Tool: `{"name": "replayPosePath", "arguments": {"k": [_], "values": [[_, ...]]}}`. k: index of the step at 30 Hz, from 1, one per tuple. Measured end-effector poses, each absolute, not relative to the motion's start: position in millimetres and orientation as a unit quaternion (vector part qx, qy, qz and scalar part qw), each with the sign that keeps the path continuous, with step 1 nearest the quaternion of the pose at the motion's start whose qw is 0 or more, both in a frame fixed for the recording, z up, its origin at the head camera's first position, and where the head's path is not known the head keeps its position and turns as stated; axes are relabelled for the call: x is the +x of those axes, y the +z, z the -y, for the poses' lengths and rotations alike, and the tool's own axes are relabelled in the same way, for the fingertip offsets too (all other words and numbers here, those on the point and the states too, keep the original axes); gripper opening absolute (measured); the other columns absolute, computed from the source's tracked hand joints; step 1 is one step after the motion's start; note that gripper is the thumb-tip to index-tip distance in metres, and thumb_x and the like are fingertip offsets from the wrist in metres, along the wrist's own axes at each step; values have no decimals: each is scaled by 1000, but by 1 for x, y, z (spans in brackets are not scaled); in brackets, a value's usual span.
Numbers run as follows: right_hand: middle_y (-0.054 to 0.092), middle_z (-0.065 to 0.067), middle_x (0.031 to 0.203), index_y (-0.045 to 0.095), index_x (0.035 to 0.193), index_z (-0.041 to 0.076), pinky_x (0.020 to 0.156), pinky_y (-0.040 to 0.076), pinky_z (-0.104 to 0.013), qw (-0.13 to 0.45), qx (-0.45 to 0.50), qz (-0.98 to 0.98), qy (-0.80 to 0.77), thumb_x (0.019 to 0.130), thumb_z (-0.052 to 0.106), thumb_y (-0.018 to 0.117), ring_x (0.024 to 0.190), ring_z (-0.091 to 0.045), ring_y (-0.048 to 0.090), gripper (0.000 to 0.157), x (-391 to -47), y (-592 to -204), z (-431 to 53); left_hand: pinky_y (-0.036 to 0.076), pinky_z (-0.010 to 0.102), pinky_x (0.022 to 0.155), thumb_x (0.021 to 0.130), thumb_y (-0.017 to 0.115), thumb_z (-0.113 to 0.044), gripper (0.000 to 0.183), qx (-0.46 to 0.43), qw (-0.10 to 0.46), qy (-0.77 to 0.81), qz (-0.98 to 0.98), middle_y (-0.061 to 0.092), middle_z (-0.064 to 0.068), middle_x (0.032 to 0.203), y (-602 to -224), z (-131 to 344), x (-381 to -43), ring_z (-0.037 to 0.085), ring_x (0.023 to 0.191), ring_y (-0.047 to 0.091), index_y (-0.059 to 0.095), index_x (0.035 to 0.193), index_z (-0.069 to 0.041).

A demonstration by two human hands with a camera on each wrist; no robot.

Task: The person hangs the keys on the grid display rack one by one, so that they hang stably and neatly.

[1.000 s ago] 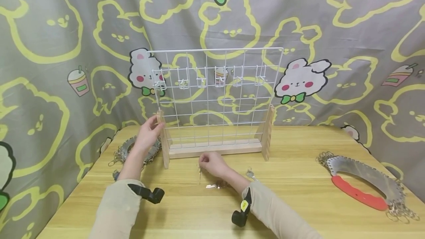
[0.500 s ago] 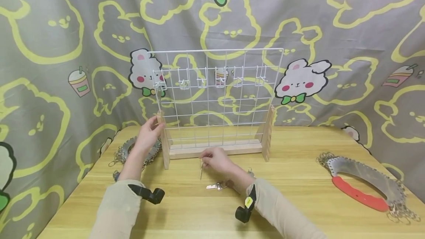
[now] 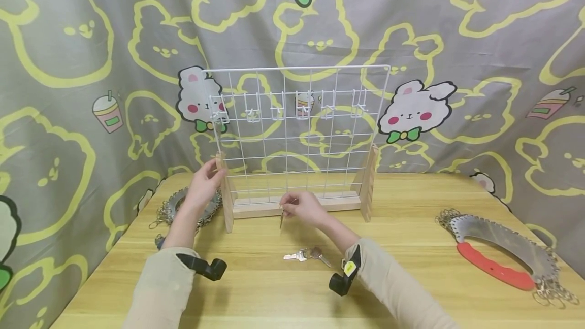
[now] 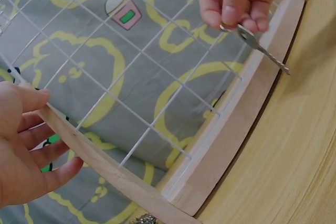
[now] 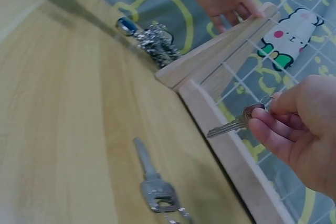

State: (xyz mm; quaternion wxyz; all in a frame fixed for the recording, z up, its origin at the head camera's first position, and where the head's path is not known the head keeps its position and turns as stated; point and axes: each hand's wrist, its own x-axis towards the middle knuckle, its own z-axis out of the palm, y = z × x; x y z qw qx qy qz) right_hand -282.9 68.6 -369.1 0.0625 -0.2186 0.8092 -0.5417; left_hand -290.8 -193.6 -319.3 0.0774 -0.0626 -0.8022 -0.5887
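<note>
A white wire grid rack [image 3: 297,68] stands upright in wooden supports. My left hand [image 3: 205,182] holds the top of its left wooden post [image 3: 227,204], thumb in front and fingers behind. Low before the grid, my right hand [image 3: 305,208] pinches the small ring of a key [image 5: 228,127] between thumb and fingers. The key's blade points down and away from the hand, above the table. Several white wire hooks [image 3: 302,111] hang in a row on the upper grid. Two more keys, a silver one [image 3: 296,256] and a darker one [image 3: 320,254], lie on the table nearer me.
On the right lies a curved metal key holder with a red handle [image 3: 495,268] and rings at its ends. Another metal ring holder with many small rings [image 3: 211,212] lies behind my left forearm. A patterned curtain [image 3: 420,9] backs the wooden table [image 3: 256,298].
My right hand has lifted the key and moved up and slightly right toward the grid, uncovering the darker key on the table. My left hand stays on the post.
</note>
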Motion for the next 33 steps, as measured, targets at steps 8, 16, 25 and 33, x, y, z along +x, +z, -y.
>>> {"name": "replayPosePath", "arguments": {"k": [8,16,25,33], "values": [[61,-9,80,61,89,-4,71,56,-31,52,-219,-796,-562,87,-1,59,75,-19,63,4,-290,-353,-76,29,48,106,97,47,-17,55,-61,78,-588,803,28,19,147,-318,193,-290,35,132,30,24,145,-1],[63,-10,79,61,88,-4,68,56,-30,22,-233,-790,-566,87,1,61,72,-19,64,5,-296,-325,-78,27,48,107,98,47,-20,57,-56,72,-585,806,26,17,148,-318,194,-289,34,133,28,21,146,-3],[63,-10,75,61,86,-3,70,57,-37,-11,-268,-787,-555,88,1,60,75,-31,64,4,-295,-286,-72,27,48,108,98,47,-21,58,-53,69,-585,806,25,17,149,-317,193,-288,33,134,28,20,147,-3],[63,-15,79,60,86,4,67,55,-35,-40,-265,-810,-521,89,9,62,70,-21,61,7,-291,-258,-61,28,48,107,98,47,-19,57,-58,72,-586,805,27,18,148,-318,193,-288,34,133,30,21,146,-2]]}}
